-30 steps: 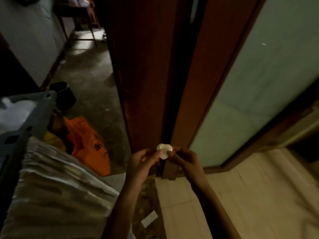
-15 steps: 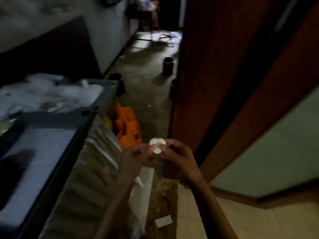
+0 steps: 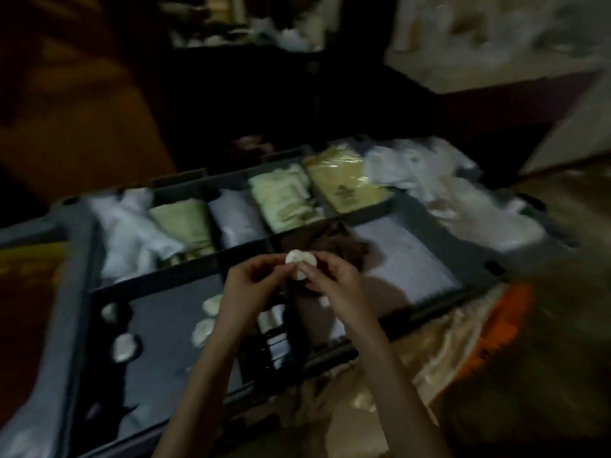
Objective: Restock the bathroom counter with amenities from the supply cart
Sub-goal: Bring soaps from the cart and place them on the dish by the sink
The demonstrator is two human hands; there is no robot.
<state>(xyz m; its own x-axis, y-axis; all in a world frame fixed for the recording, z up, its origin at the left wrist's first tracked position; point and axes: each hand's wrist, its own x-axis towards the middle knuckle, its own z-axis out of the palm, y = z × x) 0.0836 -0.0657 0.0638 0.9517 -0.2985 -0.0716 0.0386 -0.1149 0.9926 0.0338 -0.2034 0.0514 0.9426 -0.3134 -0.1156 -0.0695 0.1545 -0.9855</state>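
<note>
While standing over the grey supply cart (image 3: 76,259), holds up a round white amenity (image 3: 299,263) at frame centre, pinched between both hands. Reaches in from six o'clock with two bare forearms, converging toward twelve.

Sets the left hand (image 3: 251,287) at nine o'clock of the piece, palm turned inward, thumb and forefinger tips clamped on its left edge, the other fingers curled loosely underneath. Sets the right hand (image 3: 335,285) at three o'clock, thumb pressed on the front face, fingers wrapped behind. Cannot tell through the blur whether one disc or two overlapping.

Holds the piece in the air above a cart divider, clear of the trays.

Finds more loose round pieces (image 3: 205,332) lying in the compartment at seven o'clock of the hands. Finds yellowish packets (image 3: 347,183) at one o'clock, pale green packets (image 3: 284,196) at twelve, white bundles (image 3: 132,226) at ten. Finds a brown cloth (image 3: 337,242) just beyond the fingertips, a white sheet (image 3: 406,259) at three o'clock, something orange (image 3: 506,312) at four, past the cart's edge.
</note>
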